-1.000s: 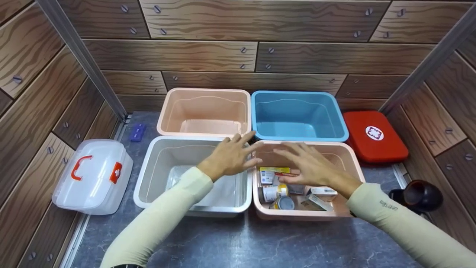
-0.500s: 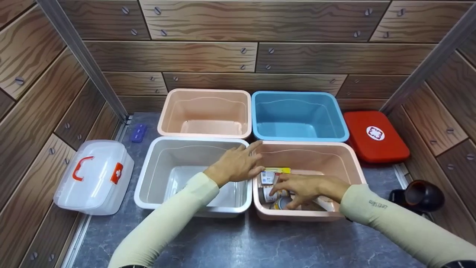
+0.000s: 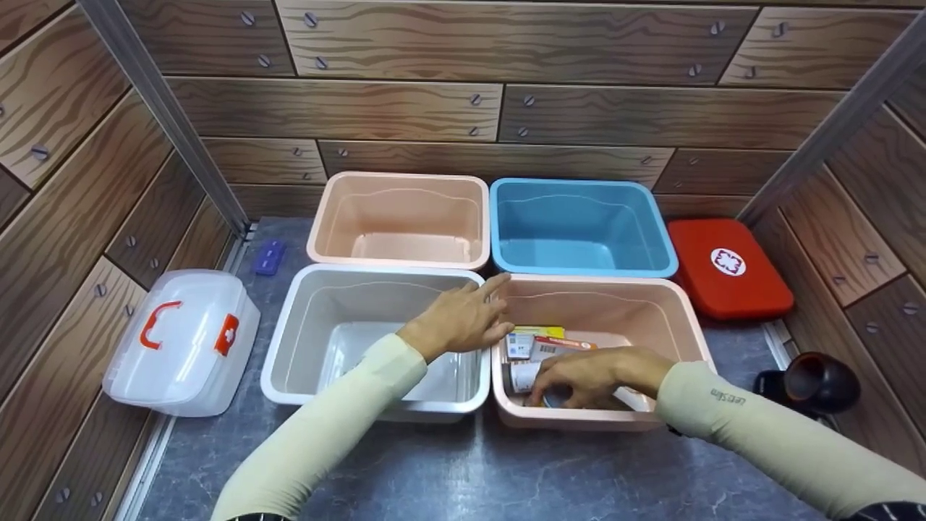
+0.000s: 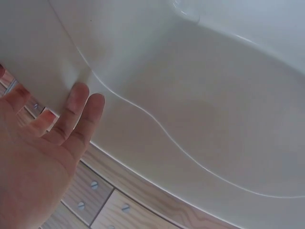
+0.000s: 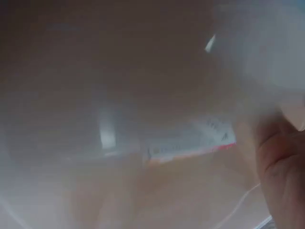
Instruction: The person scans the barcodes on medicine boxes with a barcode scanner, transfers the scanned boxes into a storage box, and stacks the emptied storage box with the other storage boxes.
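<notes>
In the head view my right hand (image 3: 604, 373) reaches down into the front pink bin (image 3: 669, 311). Its thumb and fingers curl round a small round jar (image 3: 555, 396) with a grey-blue lid, mostly hidden by the hand. Beside it lies a bottle with a white label (image 3: 522, 376). A yellow-and-white box (image 3: 519, 344) and an orange-and-white box (image 3: 561, 346) are behind. My left hand (image 3: 459, 318) rests with extended fingers at the rim of the grey bin (image 3: 307, 333), holding nothing. The left wrist view shows its fingers (image 4: 71, 109) at that bin's wall. The right wrist view is blurred.
A second pink bin (image 3: 401, 195) and a blue bin (image 3: 579, 202) stand behind. A clear first-aid box (image 3: 195, 340) and a purple pill case (image 3: 269, 258) are at left. A red first-aid case (image 3: 723, 282) and a dark cup-like object (image 3: 821, 383) are at right.
My right hand has come down from above the front pink bin to the jar, and its fingers have closed in. The left hand has settled onto the grey bin's rim.
</notes>
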`<act>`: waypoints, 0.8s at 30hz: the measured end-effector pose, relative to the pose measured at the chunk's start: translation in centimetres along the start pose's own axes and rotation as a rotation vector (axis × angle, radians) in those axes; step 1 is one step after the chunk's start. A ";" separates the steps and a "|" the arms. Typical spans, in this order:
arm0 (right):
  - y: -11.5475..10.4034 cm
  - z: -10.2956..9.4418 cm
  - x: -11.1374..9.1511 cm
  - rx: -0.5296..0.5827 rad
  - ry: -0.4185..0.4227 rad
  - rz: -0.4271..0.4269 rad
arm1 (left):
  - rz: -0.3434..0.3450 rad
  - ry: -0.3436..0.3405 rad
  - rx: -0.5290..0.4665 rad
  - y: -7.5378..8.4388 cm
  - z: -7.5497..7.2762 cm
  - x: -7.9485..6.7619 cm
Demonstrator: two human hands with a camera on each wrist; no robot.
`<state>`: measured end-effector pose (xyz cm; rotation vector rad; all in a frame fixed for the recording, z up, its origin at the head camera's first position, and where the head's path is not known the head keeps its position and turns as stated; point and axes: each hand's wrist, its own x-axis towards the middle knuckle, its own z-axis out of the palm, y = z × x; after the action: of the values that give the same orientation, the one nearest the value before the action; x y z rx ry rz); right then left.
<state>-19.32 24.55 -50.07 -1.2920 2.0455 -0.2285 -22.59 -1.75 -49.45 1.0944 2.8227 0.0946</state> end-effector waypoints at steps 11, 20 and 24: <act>0.8 -0.4 -1.9 0.076 0.147 0.025 | 0.000 -0.019 -0.028 0.0 0.0 0.1; 1.6 -3.4 -3.9 0.133 0.391 0.066 | 0.002 -0.023 -0.015 -0.2 -0.1 0.1; 2.5 -3.6 -4.2 0.135 0.473 0.078 | 0.002 -0.032 -0.017 -0.2 -0.2 0.0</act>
<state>-22.35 28.57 -46.73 -1.1490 2.4169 -0.6783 -22.73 -1.86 -49.26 1.0848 2.7877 0.1002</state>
